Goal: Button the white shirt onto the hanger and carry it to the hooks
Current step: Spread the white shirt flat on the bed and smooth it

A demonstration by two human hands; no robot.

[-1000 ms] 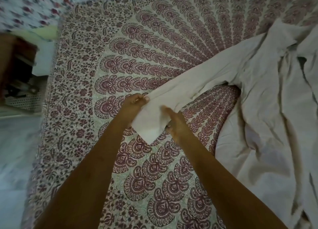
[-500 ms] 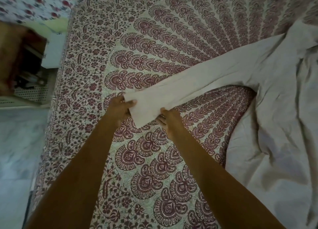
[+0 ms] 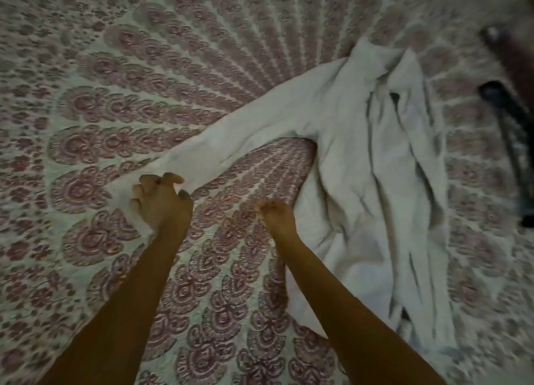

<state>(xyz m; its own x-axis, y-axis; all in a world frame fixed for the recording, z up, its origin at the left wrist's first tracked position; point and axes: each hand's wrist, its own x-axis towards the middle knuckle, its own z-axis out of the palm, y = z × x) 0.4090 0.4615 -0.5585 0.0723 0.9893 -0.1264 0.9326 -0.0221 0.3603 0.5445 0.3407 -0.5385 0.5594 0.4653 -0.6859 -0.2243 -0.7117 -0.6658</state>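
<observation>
— Nearest the camera, what are the hands doing?

— On the patterned bedspread, the left hand is curled down over the cuff end of the sleeve, fingers bent and pinning or gripping the cloth. The right hand is loosely closed just beside the shirt's lower edge; whether it pinches any fabric I cannot tell, as the picture is blurred.

— And the white shirt itself?

— Lying crumpled on the bed, body to the right, that one sleeve stretched out toward the left hand. The front looks open, and I make out no fastened buttons.

— Any hanger in it?

— None that I can see inside the collar. Farther off, near the right edge, lies a dark object, too blurred to name.

— So how far along?

— Barely started, I'd judge. Spreading the shirt seems to be the step in hand; hanging it, buttoning it and carrying it to the hooks all remain, and no hooks show.
</observation>
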